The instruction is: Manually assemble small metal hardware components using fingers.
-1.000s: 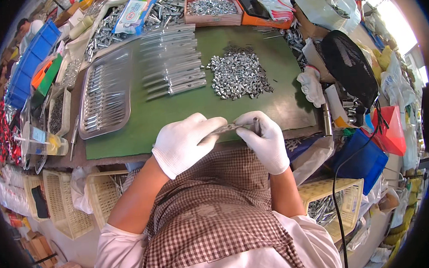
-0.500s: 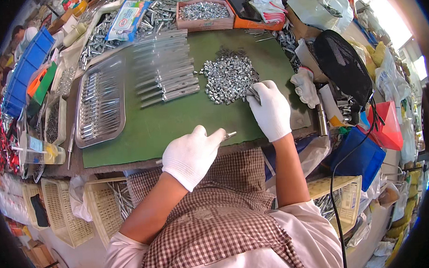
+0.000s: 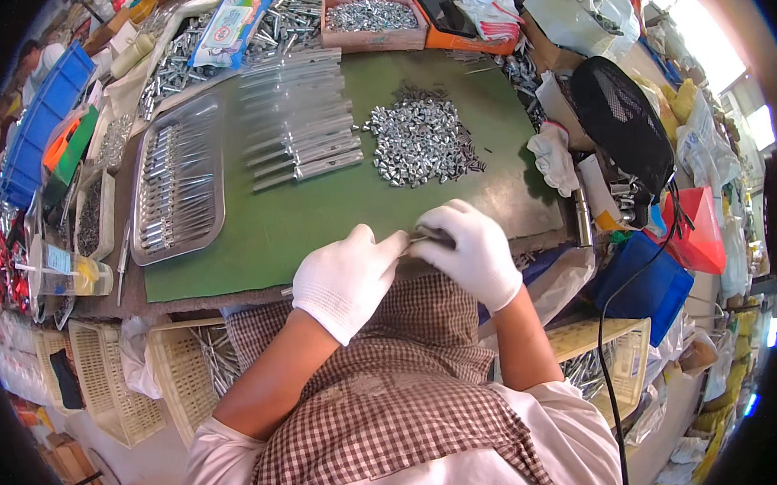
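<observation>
My left hand [image 3: 342,279], in a white glove, is closed around a thin metal rod [image 3: 287,291], which pokes out on the left below the palm. My right hand [image 3: 474,249], also gloved, has its fingers pinched at the rod's other end, near the left fingertips. Whatever small piece may be between those fingers is hidden. Beyond the hands, a heap of small shiny metal sleeves [image 3: 419,141] lies on the green mat [image 3: 267,239]. Left of the heap, several metal tubes [image 3: 302,151] are laid in a row.
A steel tray [image 3: 218,211] of thin metal parts stands at the left. Along the back are a box of small fittings [image 3: 371,37] and a wipes packet [image 3: 228,33]. To the right lie a spare glove [image 3: 554,159], a black mesh item [image 3: 622,124] and a hanging cable [image 3: 612,298].
My right hand has come from the heap of sleeves toward me and to the left, meeting the rod's end. My left hand still grips the rod in nearly the same place.
</observation>
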{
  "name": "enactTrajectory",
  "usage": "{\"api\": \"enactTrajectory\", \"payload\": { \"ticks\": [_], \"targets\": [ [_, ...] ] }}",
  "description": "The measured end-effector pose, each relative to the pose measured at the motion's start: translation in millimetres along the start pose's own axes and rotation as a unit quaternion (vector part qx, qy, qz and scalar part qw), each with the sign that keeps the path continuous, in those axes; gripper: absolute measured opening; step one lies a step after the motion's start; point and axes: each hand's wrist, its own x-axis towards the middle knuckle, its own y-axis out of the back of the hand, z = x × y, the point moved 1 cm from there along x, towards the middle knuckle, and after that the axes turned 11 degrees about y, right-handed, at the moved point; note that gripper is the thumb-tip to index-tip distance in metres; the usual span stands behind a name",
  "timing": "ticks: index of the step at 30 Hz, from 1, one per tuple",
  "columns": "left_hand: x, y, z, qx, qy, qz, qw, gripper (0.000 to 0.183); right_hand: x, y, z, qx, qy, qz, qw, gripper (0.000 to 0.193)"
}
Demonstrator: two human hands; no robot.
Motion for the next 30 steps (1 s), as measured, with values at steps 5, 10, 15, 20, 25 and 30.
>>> {"api": "enactTrajectory", "payload": {
  "ticks": [5,10,15,20,25,30],
  "targets": [
    [1.5,3.1,2.5,-0.004,0.013,-0.028,1.000,0.020,13.7,11.7,32.3,-0.170,0.006,0.130,0.977,0.011],
    [0.2,1.4,0.6,-0.017,0.018,-0.016,1.000,0.018,27.7,7.2,45.8,-0.273,0.067,0.058,0.958,0.007],
    [1.5,-0.3,-0.4,-0.013,0.009,-0.018,1.000,0.017,33.1,9.2,42.1,-0.312,0.035,-0.007,0.949,0.007],
    [1.7,2.3,1.8,-0.006,0.011,-0.019,1.000,0.016,14.6,10.8,31.6,-0.170,-0.001,0.011,0.985,0.011],
    [3.1,3.0,1.1,0.002,0.021,-0.044,0.999,0.017,18.3,3.1,31.2,-0.173,0.012,0.023,0.985,0.014],
    [0.7,-0.8,-0.5,-0.020,-0.001,-0.003,1.000,0.018,11.2,9.0,21.5,-0.065,0.009,-0.026,0.998,0.013]
  ]
}}
